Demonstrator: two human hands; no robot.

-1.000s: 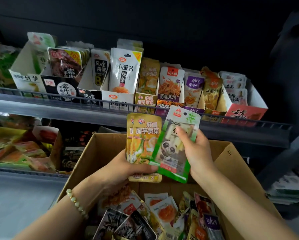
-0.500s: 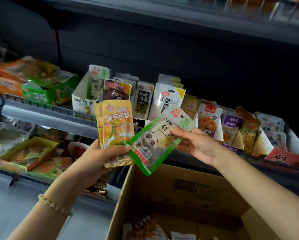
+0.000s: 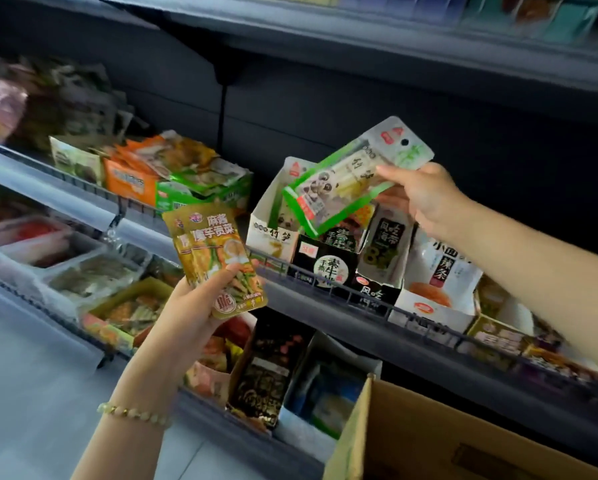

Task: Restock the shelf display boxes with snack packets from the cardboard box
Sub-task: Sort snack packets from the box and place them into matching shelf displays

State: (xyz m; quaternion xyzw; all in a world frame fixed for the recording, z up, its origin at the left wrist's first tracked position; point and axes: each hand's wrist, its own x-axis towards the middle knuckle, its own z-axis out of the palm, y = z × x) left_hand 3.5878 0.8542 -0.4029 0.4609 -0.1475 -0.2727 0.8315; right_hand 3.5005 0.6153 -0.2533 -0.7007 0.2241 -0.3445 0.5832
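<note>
Fingertips of the right hand pinch the top end of a green-edged panda packet, which hangs tilted in the air just above and in front of the white display box on the middle shelf; that box carries a bamboo print and shows what looks like a matching packet inside. Lower and to the left, the left hand has thumb and fingers curled round a small stack of yellow packets, held upright in front of the shelf rail and apart from any box. At the bottom right sits the cardboard box, its contents out of view. By my reading the step in hand is placement: the green packet is bound for its matching box, while the yellow ones wait their turn. The next move calls for turning the packet upright, lowering it into the box's open top beside the one there, then letting go. A dark box stands close on the right, so the aim should keep left of it, and the glossy film may slip from so light a pinch
</note>
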